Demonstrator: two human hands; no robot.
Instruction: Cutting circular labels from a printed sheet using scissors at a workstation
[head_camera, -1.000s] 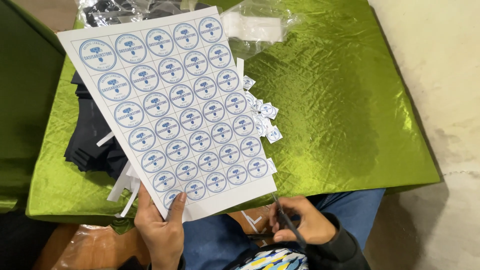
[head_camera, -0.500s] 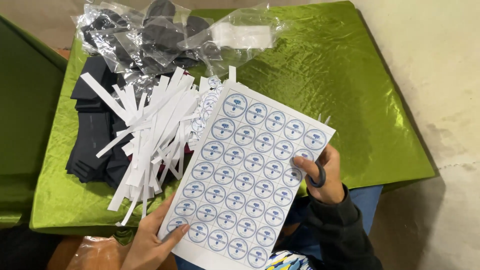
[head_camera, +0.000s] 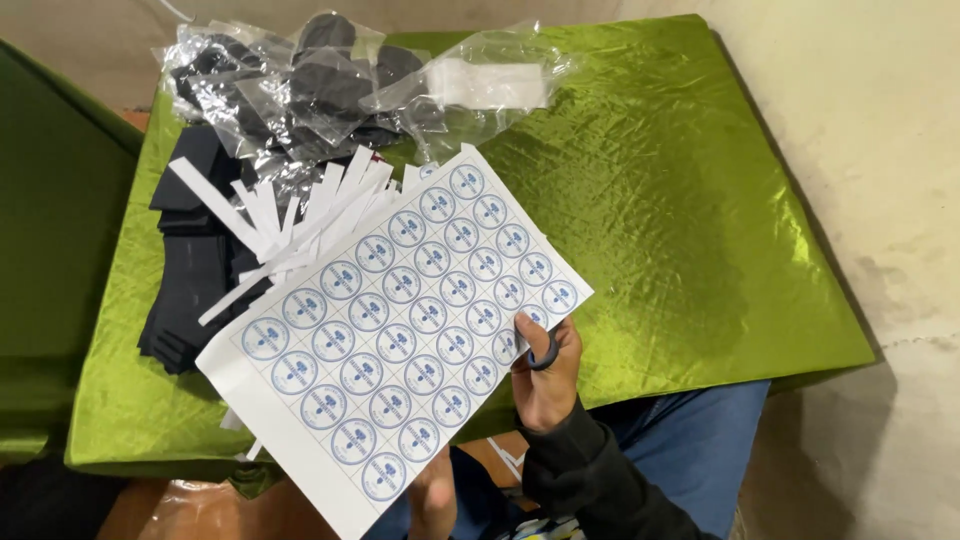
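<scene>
I hold a white sheet of round blue-and-white stickers (head_camera: 400, 320) tilted above the near edge of the green table (head_camera: 660, 200). My left hand (head_camera: 432, 498) grips it from below at its bottom edge and is mostly hidden by the paper. At the sheet's lower right edge, my right hand (head_camera: 550, 385) has its thumb through the black handle loop of a pair of scissors (head_camera: 546, 352). The blades are hidden behind the sheet.
A heap of white paper strips (head_camera: 285, 222) lies on folded black fabric pieces (head_camera: 190, 275) at the table's left. Crumpled clear plastic bags (head_camera: 300, 90) holding dark items sit at the far edge. A pale wall (head_camera: 880, 150) runs along the right.
The sheet has come off the table toward me and turned, uncovering the paper strips. My right hand has risen from my lap with the scissors to the sheet's right edge.
</scene>
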